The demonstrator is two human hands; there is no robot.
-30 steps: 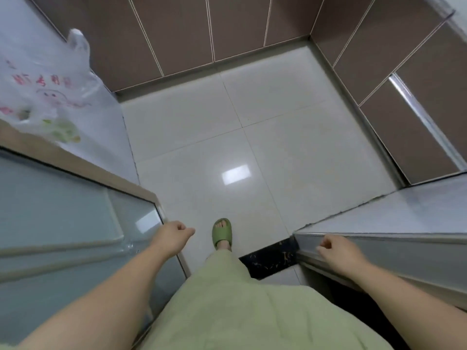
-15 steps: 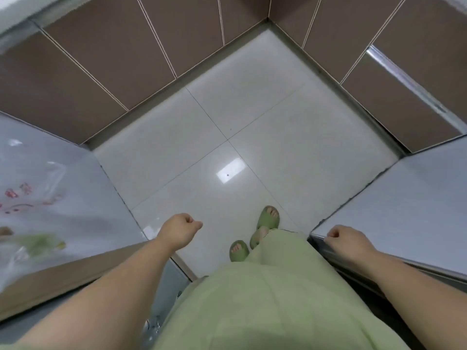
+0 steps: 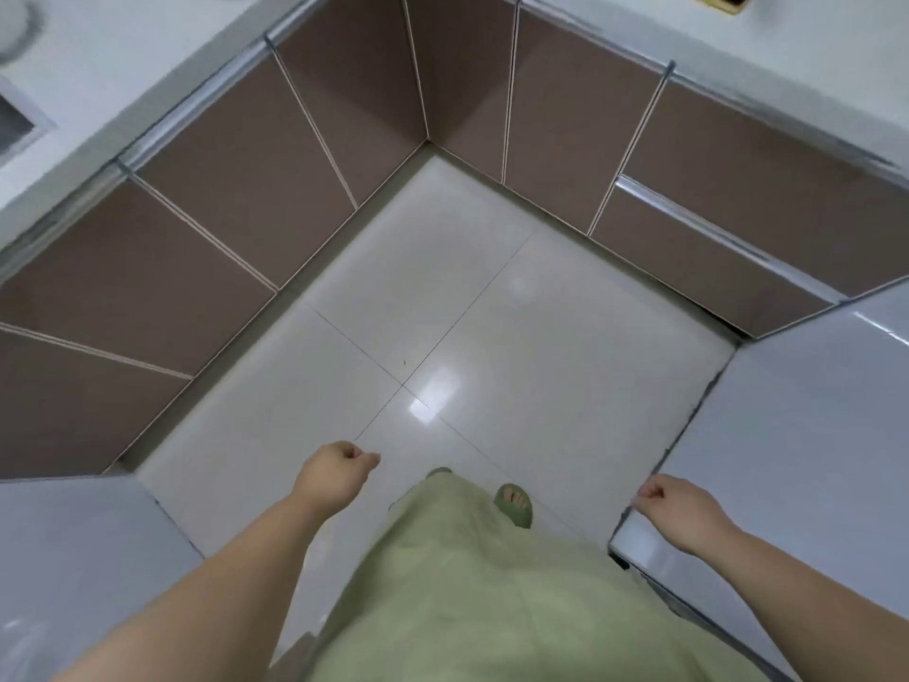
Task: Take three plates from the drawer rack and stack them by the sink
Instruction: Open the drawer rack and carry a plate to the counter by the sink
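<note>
No plates and no drawer rack are in view. My left hand (image 3: 334,472) hangs over the pale floor tiles with its fingers loosely curled, holding nothing. My right hand (image 3: 683,509) is also loosely curled and empty, hovering at the corner of a glossy grey surface (image 3: 806,435) on the right. A blurred recessed shape at the far top left (image 3: 15,125) may be the sink in the white countertop (image 3: 123,76). Brown cabinet fronts (image 3: 344,115) run below the counter, one on the right with a long metal handle (image 3: 713,224).
Brown cabinets wrap round the far corner of the tiled floor (image 3: 467,337). Another glossy grey surface (image 3: 74,558) stands at lower left. My green skirt and a green slipper (image 3: 514,502) fill the bottom middle. A yellow-edged object (image 3: 713,0) sits on the far counter.
The view has swung up and left: the plastic bag has left the frame and the countertop above the cabinets has come into view. I have stepped forward; both hands stay empty.
</note>
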